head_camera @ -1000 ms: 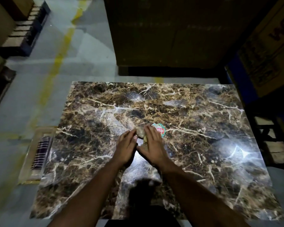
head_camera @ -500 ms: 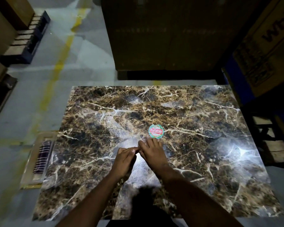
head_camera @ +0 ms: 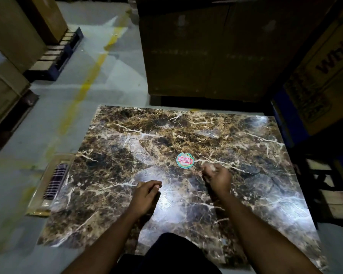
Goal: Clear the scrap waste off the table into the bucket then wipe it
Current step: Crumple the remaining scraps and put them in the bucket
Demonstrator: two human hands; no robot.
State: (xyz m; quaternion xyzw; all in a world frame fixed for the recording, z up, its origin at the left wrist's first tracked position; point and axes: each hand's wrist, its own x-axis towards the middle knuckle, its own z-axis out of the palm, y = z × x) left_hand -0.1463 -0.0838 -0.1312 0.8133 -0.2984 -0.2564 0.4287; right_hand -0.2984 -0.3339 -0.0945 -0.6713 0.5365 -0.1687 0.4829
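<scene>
The brown marble table (head_camera: 127, 147) fills the middle of the view. A round green and red sticker (head_camera: 185, 160) lies flat near its centre. My right hand (head_camera: 217, 177) is closed into a fist just right of and below the sticker, with pale scrap waste (head_camera: 210, 168) showing at the fingertips. My left hand (head_camera: 147, 193) rests lower and to the left on the marble, fingers curled in, and nothing shows in it. No bucket is in view.
A shallow tray (head_camera: 36, 202) holding a striped cloth (head_camera: 54, 180) sits on the floor by the table's left edge. Large cardboard boxes (head_camera: 206, 48) stand behind the table and at right. A wooden pallet (head_camera: 329, 194) is at the right.
My hands were cupped together around scrap beside the sticker. They drew back towards me, then parted: the right closed and moved right, the left moved left.
</scene>
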